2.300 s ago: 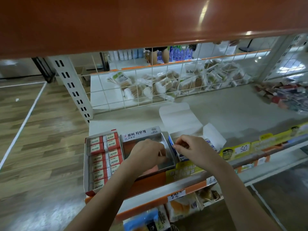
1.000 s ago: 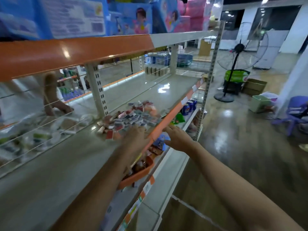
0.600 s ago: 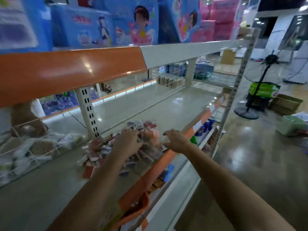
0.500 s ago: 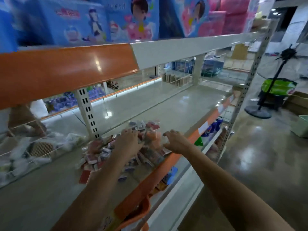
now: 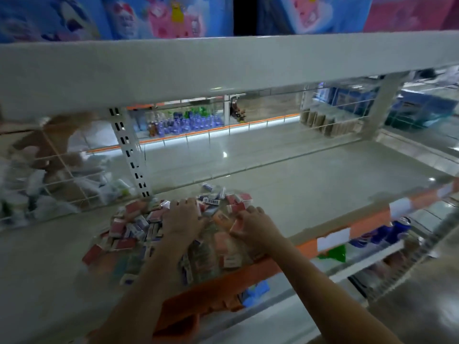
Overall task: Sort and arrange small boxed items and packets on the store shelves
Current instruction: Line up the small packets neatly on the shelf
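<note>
Pressing down on a loose heap of small boxes (image 5: 154, 229), my left hand (image 5: 182, 217) lies palm-down with its fingers spread fairly flat and slightly bent over the top of the pile; the fingertips (image 5: 185, 202) touch the boxes near the far side of the heap, and I cannot see anything gripped beneath the palm. My right hand (image 5: 255, 225) sits just beside it, to the right, with the fingers curled inward and pinching a small orange-red box (image 5: 236, 224) at the heap's right side. How tightly that box is grasped is blurred.

Both forearms enter from the lower edge of the view and run upward and slightly inward, the left one steeper, the right one slanting in from the lower right. The wrists are roughly straight, and both hands are low over the shelf (image 5: 323, 184).

The heap lies on the grey shelf deck, close to its front lip, which carries an orange price strip (image 5: 367, 223) with white labels. The boxes are red, white and blue, tumbled at all angles, some showing barcodes. A perforated white upright (image 5: 129, 155) stands just behind the heap on the left, with a wire divider (image 5: 57, 170) beside it holding pale packets (image 5: 32, 192). Above runs the pale edge of the upper shelf (image 5: 223, 65), with blue and pink packs (image 5: 173, 16) on it.
</note>
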`<move>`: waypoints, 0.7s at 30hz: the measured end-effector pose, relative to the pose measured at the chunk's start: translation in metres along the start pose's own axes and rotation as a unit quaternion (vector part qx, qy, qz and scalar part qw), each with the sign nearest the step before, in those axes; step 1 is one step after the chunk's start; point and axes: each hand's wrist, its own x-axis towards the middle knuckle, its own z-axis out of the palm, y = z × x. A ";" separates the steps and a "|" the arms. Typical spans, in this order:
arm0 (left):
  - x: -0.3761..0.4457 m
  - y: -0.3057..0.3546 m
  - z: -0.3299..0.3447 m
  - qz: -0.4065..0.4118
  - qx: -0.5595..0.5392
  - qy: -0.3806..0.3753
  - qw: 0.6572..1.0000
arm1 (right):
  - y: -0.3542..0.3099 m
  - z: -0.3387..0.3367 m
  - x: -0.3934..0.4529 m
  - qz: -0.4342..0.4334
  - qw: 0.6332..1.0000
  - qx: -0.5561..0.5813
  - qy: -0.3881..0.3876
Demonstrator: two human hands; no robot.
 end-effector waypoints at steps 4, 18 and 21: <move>0.002 0.005 0.003 -0.035 0.012 0.028 0.999 | 0.010 -0.008 -0.005 -0.062 0.997 0.043 -0.023; -0.078 0.030 -0.009 -0.037 -0.524 0.023 0.850 | 0.026 -0.039 -0.044 -0.168 0.937 0.307 0.009; -0.089 0.039 -0.011 -0.047 -0.596 0.014 0.801 | 0.025 -0.042 -0.053 -0.195 0.917 0.348 0.014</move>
